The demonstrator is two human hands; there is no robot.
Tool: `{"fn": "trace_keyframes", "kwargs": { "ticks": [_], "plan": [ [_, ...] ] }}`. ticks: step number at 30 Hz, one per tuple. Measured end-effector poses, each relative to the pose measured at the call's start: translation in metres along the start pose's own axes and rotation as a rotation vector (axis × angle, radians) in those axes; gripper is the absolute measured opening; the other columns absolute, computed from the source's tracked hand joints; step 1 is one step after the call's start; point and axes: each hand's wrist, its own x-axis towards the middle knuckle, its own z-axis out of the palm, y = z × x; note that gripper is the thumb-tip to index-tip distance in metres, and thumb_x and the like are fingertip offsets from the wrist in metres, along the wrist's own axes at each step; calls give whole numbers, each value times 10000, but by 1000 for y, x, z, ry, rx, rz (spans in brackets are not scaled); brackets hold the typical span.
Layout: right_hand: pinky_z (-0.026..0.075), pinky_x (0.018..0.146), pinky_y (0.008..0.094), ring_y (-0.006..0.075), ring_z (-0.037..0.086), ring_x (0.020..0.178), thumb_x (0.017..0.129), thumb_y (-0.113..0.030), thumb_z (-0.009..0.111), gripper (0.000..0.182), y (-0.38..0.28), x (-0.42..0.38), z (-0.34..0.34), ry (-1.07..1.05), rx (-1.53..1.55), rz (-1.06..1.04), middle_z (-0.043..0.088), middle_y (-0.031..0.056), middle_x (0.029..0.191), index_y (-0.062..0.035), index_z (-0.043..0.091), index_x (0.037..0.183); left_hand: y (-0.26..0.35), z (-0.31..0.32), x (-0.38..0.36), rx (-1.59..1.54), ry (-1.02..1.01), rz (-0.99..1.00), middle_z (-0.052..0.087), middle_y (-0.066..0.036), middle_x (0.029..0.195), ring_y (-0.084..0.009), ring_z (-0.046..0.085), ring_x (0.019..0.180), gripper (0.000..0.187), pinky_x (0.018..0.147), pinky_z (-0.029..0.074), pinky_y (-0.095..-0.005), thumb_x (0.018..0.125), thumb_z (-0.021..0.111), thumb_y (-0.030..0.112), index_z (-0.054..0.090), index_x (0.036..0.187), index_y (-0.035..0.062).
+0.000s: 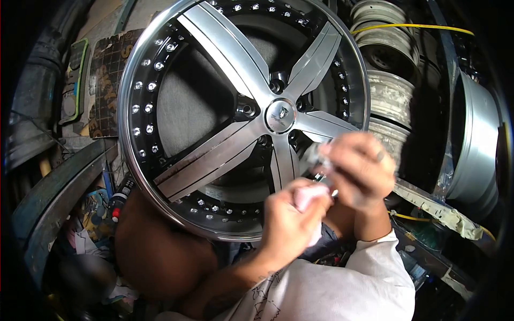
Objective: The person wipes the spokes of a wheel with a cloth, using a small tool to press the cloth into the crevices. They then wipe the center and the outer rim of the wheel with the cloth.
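Note:
A large alloy wheel rim (pixel 214 37) with brushed silver spokes, black recesses and a polished lip lies face up before me. Its round centre cap (pixel 281 116) bears a small emblem. My left hand (pixel 289 219) is closed around a pale pink cloth (pixel 310 196), over the rim's lower right edge. Just above and to the right, my right hand (pixel 361 168) has curled fingers and a ring, and is smeared by motion. At its fingertips is a blurred whitish-grey thing (pixel 315 158) whose kind I cannot make out. A small shiny piece shows between the hands.
Several worn wheel rims (pixel 386 96) are stacked on the right, beside a larger silver rim (pixel 474 139). A yellow hose (pixel 412 25) crosses above them. On the left are a brown patterned board (pixel 110 80), a green-edged object (pixel 80 75) and a curved dark beam (pixel 53 187).

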Motion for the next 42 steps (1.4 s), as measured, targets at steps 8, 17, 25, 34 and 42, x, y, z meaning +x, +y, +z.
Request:
{"fn": "trace_keyframes", "kwargs": {
  "ticks": [8, 17, 25, 34, 42],
  "plan": [
    [556, 722, 319, 245, 694, 820, 759, 44, 833, 329, 47, 15, 16, -195, -149, 285, 678, 98, 964, -51, 785, 1070, 21, -4, -13, 329, -376, -16, 657, 14, 742, -16, 577, 729, 137, 648, 488, -223, 983, 753, 101, 707, 953, -25],
    [577, 712, 365, 235, 698, 869, 790, -105, 720, 307, 47, 14, 59, -369, -227, 46, 687, 16, 1056, -180, 766, 1083, 33, -9, -17, 536, -506, 150, 509, -81, 659, -245, 508, 550, 278, 537, 435, -352, 884, 852, 188, 625, 808, 47],
    [566, 702, 354, 218, 688, 838, 776, -94, 697, 267, 45, 19, 71, -342, -277, 4, 683, 1, 1007, -166, 776, 1021, 34, -11, -22, 517, -534, 256, 542, -82, 661, -254, 549, 547, 307, 525, 444, -384, 862, 869, 215, 624, 771, 55],
    [570, 693, 349, 209, 677, 825, 762, -98, 690, 257, 45, 25, 74, -386, -267, -28, 681, -14, 997, -154, 782, 996, 32, -13, -25, 530, -517, 291, 542, -84, 655, -265, 546, 534, 301, 509, 440, -394, 885, 849, 218, 625, 771, 53],
    [576, 675, 345, 187, 661, 819, 762, -128, 708, 259, 33, 34, 80, -406, -271, -88, 679, -35, 982, -158, 794, 1005, 33, -15, -30, 546, -503, 323, 542, -84, 656, -278, 565, 539, 348, 508, 455, -404, 902, 826, 249, 580, 745, 59]
  ]
}}
